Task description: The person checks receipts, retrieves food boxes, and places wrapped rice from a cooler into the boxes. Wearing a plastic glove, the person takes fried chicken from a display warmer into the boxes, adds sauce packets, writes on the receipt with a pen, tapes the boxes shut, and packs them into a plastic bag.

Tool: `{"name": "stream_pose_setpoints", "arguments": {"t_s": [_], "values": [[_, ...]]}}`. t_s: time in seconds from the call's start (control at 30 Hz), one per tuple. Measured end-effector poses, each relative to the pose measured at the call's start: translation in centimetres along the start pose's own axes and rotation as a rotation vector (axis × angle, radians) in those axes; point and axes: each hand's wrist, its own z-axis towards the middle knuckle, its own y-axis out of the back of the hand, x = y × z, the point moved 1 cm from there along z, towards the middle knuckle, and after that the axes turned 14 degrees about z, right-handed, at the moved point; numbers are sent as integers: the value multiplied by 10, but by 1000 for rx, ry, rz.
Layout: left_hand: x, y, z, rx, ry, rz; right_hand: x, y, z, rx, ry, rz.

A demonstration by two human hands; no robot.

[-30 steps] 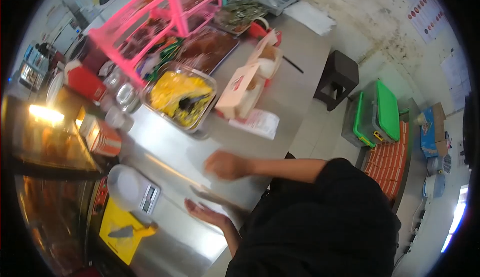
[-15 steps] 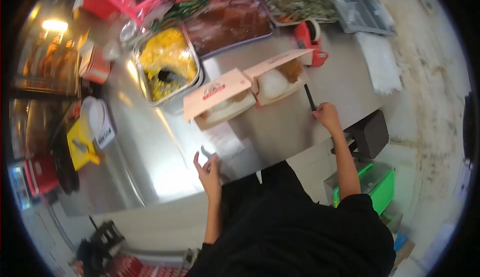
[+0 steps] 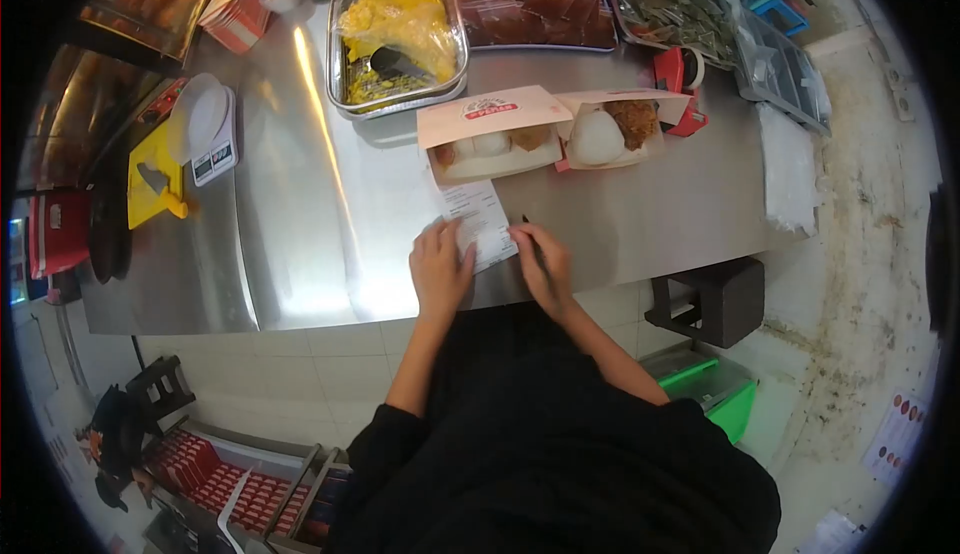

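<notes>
A printed paper receipt [image 3: 478,216] lies on the steel table, its top edge by the front of the food boxes. My left hand [image 3: 437,266] rests at its left edge, fingers extended and thumb apart. At the receipt's right edge is my right hand [image 3: 545,269], its fingers closed around a slim black pen [image 3: 526,220], mostly hidden, with fingertips touching the paper. Just beyond stand two open pink cardboard boxes: the left box [image 3: 495,112] has white and brown food inside; the right box [image 3: 625,102] holds white rice [image 3: 597,138] and fried chicken [image 3: 636,122].
A metal tray [image 3: 333,79] of yellow food with a black scoop stands behind, beside a tray of brown packets [image 3: 540,4]. A red tape dispenser [image 3: 688,122] sits right of the boxes. A digital scale [image 3: 214,159] and yellow board [image 3: 150,199] are at left.
Both hands have come together at the receipt; my right hand moved left with the pen, my left hand moved forward onto the paper's edge. The view has shifted.
</notes>
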Motion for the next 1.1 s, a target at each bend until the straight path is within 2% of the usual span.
{"name": "stream_pose_setpoints", "arguments": {"t_s": [0.03,0.07,0.1,0.13,0.2,0.27,0.33,0.4,0.47,0.57,0.63,0.73,1.03,1.1], "values": [[3,-1,7,-34,-226,14,-3,-10,2,1,231,-219],[5,-2,11,-69,-451,27,-5,-16,0,1,231,-218],[8,-3,13,-11,-475,124,-6,-20,-1,-63,214,-208],[12,-4,15,-13,-469,126,-8,-24,0,-124,197,-197],[18,-5,12,-28,-413,221,-9,-31,-2,-110,195,-110],[19,-6,12,-12,-373,195,-11,-49,1,-177,188,382],[20,-8,10,10,-320,166,-23,-59,11,-122,208,384],[22,-7,15,40,-285,107,-34,-67,19,-93,-21,400],[28,-5,21,79,-285,82,-47,-64,19,-116,-74,308],[31,2,28,96,-265,121,-46,-65,23,-90,-87,338],[34,-3,29,90,-226,154,-37,-73,26,-62,-49,73],[32,2,31,98,-190,153,-57,-76,30,-164,-15,39],[33,2,33,163,-189,143,-62,-81,33,-174,-2,-131],[33,1,33,151,-196,149,-56,-82,33,-152,-53,-46]]}}
